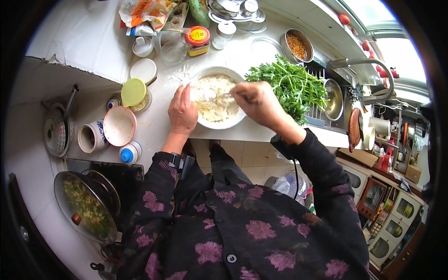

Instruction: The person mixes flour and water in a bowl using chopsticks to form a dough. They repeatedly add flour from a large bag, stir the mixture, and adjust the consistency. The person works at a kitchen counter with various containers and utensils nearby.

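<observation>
A white mixing bowl [221,125] on the counter holds a pale, lumpy flour mixture [214,96]. My left hand [183,110] rests against the bowl's left side, its fingers over the rim. Above the right side of the bowl, my right hand [257,101] is closed around a utensil, blurred and mostly hidden by the hand; its lower end reaches into the mixture. Loose flour [180,74] lies on the counter at the bowl's upper left. Leafy greens [285,85] lie right of the bowl.
Jars, a green-lidded container [133,92] and a red-rimmed bowl [119,126] stand at left, above a glass-lidded pan [85,206]. A red-lidded jar [197,41] and a glass shaker [224,35] stand beyond the bowl. A metal tin [297,45] and the sink faucet [367,62] are at right.
</observation>
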The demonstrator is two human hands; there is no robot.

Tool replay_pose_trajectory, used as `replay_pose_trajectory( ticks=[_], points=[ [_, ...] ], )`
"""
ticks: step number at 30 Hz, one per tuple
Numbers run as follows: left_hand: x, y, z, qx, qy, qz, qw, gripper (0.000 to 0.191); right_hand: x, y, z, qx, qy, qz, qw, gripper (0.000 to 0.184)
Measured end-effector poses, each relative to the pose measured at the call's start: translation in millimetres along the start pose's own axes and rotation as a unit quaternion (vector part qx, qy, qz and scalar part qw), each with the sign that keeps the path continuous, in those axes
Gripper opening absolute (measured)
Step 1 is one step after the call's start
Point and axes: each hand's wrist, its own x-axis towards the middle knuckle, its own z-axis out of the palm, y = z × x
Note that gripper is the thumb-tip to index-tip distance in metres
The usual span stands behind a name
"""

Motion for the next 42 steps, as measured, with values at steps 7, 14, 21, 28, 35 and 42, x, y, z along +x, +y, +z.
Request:
replay_pose_trajectory(
  ticks=[7, 14, 21, 28, 35, 42],
  points=[
    [-1, 4, 1, 0.018, -0.011, -0.025, 0.999, 0.047, 33, 21, -13, -0.003, 0.028, -0.017, 0.999, 0.004],
    [-3, 10, 2, 0.01, 0.01, -0.04, 0.999, 0.046, -57, 23, -2, 0.117, 0.061, 0.208, 0.969, 0.008],
    [-3, 7, 2, 0.008, 0.006, -0.022, 1.0, 0.047, -43, -14, 28, 0.325, 0.117, 0.172, 0.923, 0.014],
    [-1, 1, 1, 0.035, -0.005, 0.001, 0.999, 0.048, 15, 20, 43, 0.108, 0.078, 0.063, 0.989, 0.01],
    [-1, 9, 3, 0.011, 0.014, -0.021, 1.0, 0.043, -54, 16, 5, 0.114, 0.064, 0.198, 0.971, 0.007],
    [-1, 2, 4, 0.016, -0.001, 0.0, 1.0, 0.042, -30, 15, 60, 0.11, 0.144, 0.031, 0.983, 0.013]
  ],
)
